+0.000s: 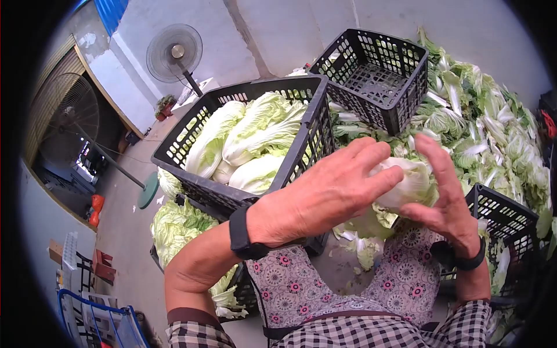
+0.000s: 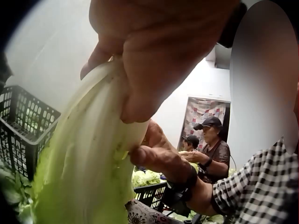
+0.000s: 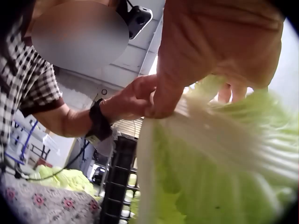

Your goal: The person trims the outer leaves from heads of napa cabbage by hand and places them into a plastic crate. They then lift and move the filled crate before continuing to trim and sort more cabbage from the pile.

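Observation:
A pale Chinese cabbage (image 1: 419,184) is held up in front of the lap between both hands. My left hand (image 1: 325,188) reaches across from the left and grips its white stem end; in the left wrist view the thumb and fingers close round the top of the cabbage (image 2: 88,140), leaves hanging down. From the other side my right hand (image 1: 449,203) holds it, thumb and fingers curved around it. In the right wrist view the right thumb presses a broad white-ribbed leaf (image 3: 210,154), with the other fingertips showing behind.
A black crate (image 1: 324,110) of whole cabbages stands close on the left, more cabbages (image 1: 180,232) below it. Another black crate (image 1: 354,104) sits behind, beside a large heap of loose leaves (image 1: 493,127). A third crate (image 1: 505,214) is at the right. Fans (image 1: 174,52) stand further back.

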Action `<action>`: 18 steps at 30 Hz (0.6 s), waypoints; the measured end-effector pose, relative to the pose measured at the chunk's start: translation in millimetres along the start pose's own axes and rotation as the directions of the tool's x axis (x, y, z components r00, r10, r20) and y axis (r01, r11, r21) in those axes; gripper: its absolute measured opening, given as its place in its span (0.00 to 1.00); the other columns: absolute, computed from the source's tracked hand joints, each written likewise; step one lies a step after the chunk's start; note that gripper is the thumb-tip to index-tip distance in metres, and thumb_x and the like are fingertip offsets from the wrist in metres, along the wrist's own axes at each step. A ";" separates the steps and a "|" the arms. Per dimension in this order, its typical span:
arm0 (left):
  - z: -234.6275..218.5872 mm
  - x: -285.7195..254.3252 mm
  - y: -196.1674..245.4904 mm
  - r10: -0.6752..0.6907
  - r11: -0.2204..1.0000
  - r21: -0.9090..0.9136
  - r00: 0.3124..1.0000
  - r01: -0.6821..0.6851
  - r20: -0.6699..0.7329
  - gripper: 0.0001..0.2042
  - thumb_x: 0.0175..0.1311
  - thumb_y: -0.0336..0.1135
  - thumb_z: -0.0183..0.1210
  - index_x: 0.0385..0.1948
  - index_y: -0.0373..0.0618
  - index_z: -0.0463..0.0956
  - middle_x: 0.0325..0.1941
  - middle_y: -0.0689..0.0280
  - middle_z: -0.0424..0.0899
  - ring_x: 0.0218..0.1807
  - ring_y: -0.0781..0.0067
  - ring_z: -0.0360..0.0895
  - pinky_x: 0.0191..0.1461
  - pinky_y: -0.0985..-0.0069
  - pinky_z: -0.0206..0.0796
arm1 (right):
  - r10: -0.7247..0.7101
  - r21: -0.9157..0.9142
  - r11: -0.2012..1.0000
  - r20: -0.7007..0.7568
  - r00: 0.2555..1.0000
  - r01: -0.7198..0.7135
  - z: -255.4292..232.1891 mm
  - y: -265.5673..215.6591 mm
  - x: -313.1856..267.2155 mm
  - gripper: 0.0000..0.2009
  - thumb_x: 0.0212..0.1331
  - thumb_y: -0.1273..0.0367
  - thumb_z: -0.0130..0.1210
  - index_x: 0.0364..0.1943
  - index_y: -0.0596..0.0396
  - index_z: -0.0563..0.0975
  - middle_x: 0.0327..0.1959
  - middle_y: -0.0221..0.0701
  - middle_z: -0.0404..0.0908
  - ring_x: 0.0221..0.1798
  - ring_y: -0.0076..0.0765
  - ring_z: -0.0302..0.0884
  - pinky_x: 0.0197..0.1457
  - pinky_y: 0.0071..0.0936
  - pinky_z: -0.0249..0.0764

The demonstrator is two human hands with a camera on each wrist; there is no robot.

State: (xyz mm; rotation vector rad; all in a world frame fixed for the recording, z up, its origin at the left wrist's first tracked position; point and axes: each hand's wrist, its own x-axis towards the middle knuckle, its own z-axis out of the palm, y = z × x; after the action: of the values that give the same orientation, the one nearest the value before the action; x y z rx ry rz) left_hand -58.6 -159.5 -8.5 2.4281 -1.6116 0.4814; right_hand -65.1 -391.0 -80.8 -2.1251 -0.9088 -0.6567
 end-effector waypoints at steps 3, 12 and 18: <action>-2.0 -9.1 -4.9 0.021 0.998 0.056 0.999 -0.019 -0.042 0.22 0.42 0.25 0.59 0.45 0.42 0.69 0.44 0.53 0.69 0.49 0.50 0.70 0.50 0.65 0.68 | 0.139 0.210 0.971 -0.114 0.984 -0.113 -9.0 0.5 -5.4 0.50 0.33 0.56 0.70 0.64 0.59 0.56 0.63 0.45 0.60 0.65 0.48 0.58 0.67 0.40 0.53; -2.2 -15.5 14.3 0.069 0.998 -0.005 0.992 -0.070 -0.102 0.25 0.39 0.25 0.63 0.46 0.42 0.70 0.51 0.54 0.71 0.52 0.52 0.71 0.55 0.64 0.67 | -0.035 0.352 0.935 0.213 0.976 -0.043 28.8 -1.6 3.4 0.42 0.33 0.64 0.72 0.58 0.58 0.64 0.54 0.43 0.71 0.56 0.47 0.70 0.58 0.37 0.67; -35.5 -39.2 -0.6 -0.152 0.978 0.104 0.956 0.183 -0.252 0.29 0.38 0.28 0.67 0.49 0.44 0.72 0.57 0.56 0.70 0.60 0.52 0.67 0.61 0.63 0.61 | 0.435 0.593 0.728 -0.010 0.900 -0.345 -0.3 -0.3 -8.1 0.37 0.32 0.72 0.70 0.55 0.56 0.69 0.46 0.31 0.77 0.47 0.30 0.76 0.54 0.26 0.72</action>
State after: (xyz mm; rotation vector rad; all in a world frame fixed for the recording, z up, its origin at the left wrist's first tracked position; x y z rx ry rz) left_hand -77.9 -113.8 10.1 2.4533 -1.2987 0.8368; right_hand -70.4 -394.3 -86.0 -1.6036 -0.4601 -0.2588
